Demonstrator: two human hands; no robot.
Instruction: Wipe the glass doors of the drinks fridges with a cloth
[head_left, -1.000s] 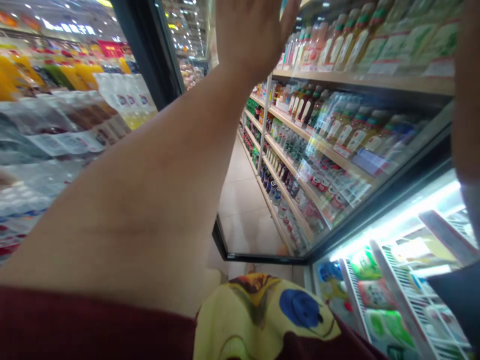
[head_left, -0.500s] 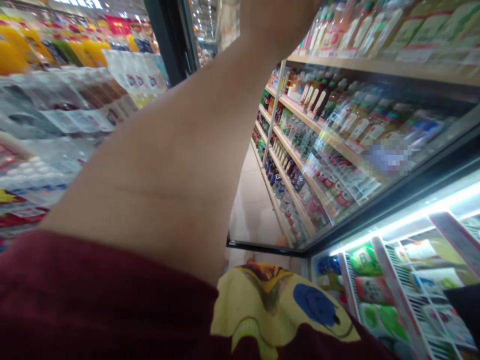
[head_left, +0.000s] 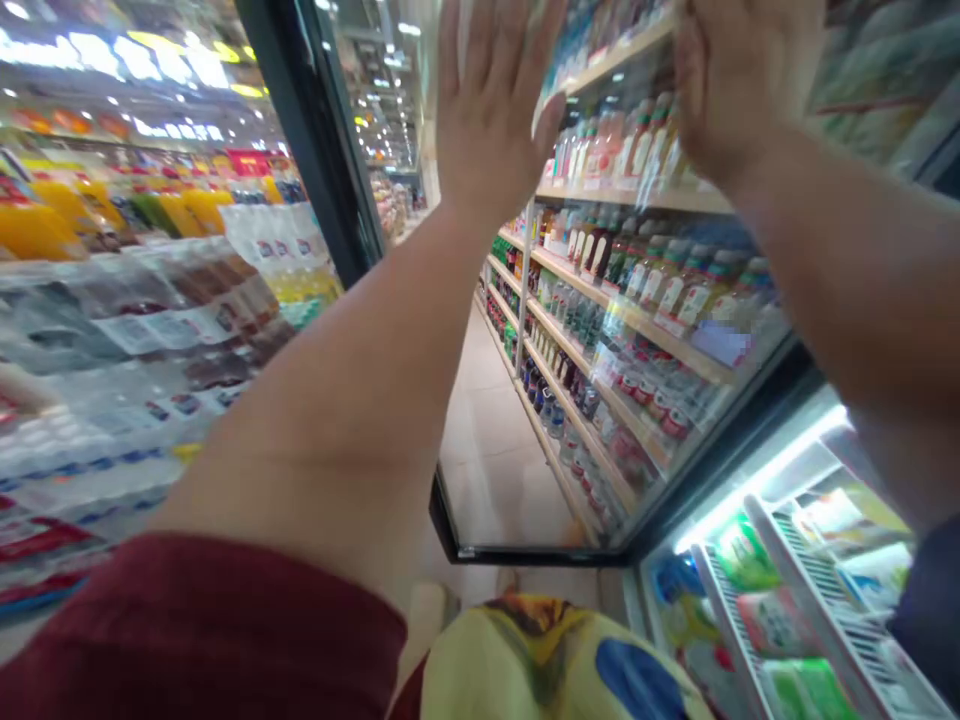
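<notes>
Both my arms reach up and forward to a glass cooler door [head_left: 517,480] with a dark frame, which stands swung open. My left hand [head_left: 491,130] is raised flat at the glass with its fingers stretched out; it holds nothing that I can see. Higher on the right, my right hand [head_left: 750,90] is also at the glass, its palm side toward the pane and thumb apart. The top edge of the view cuts off its fingertips. Whether either palm presses on the pane is hard to tell.
Lit cooler shelves with packaged goods [head_left: 780,620] lie at the lower right. Beyond the glass, wooden shelves [head_left: 622,300] of bottles line a tiled aisle [head_left: 487,420]. Stacked bottle packs [head_left: 150,310] stand at the left.
The view has tilted upward. My left hand, blurred and cut off at the top before, now shows with fingers spread. My right arm has come up into view from the right.
</notes>
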